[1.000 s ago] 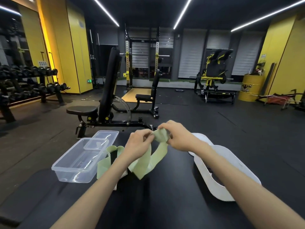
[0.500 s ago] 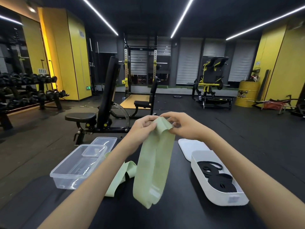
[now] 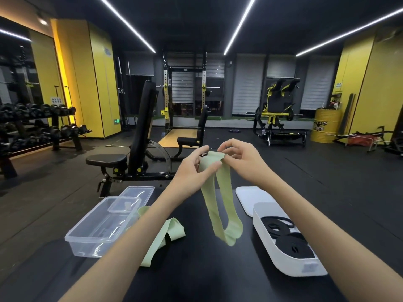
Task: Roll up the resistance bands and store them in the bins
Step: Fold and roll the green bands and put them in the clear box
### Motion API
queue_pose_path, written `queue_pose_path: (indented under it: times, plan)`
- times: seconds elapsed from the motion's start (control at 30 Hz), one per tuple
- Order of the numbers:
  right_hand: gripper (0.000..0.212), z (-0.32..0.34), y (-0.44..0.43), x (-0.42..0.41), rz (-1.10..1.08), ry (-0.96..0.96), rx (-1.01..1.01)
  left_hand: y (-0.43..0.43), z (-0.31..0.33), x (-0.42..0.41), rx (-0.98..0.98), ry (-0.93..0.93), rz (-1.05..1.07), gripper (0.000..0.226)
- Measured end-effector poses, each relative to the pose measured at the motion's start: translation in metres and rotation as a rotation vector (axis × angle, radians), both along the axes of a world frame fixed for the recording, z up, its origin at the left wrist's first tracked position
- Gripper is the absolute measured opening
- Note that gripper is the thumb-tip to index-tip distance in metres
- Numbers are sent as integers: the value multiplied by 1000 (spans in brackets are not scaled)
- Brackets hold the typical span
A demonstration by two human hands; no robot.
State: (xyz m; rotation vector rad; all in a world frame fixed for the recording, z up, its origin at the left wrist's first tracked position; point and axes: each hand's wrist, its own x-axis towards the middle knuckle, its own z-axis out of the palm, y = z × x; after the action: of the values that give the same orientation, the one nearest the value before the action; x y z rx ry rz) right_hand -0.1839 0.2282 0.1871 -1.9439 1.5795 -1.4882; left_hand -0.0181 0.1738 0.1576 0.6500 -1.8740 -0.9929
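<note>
A light green resistance band [image 3: 220, 205] hangs as an open loop above the black table [image 3: 202, 273]. My left hand [image 3: 194, 168] pinches its top left edge and my right hand [image 3: 239, 160] pinches the top right edge. A second light green band [image 3: 165, 236] lies flat on the table, partly under my left forearm. To the left sits a clear plastic bin [image 3: 98, 227] with a clear lid [image 3: 136, 192] behind it. On the right, a white bin [image 3: 290, 264] holds rolled black bands [image 3: 290, 243], and its white lid [image 3: 253, 197] lies behind it.
An adjustable black weight bench [image 3: 135, 153] stands just beyond the table. A dumbbell rack [image 3: 32, 127] lines the left wall. A squat rack [image 3: 185, 101], a yellow machine [image 3: 279, 114] and a yellow barrel [image 3: 325, 127] stand at the back.
Both hands have lifted the green band higher off the table. It was bunched, then hung flat, and now hangs as an open loop. The white bin's black bands came into view.
</note>
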Motion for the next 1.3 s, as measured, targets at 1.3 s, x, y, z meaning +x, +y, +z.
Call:
queue_pose_path:
  times: [1.3]
  plan:
    - [24, 23, 14, 7, 306, -481, 84, 12, -6, -16, 185, 153, -109, 37]
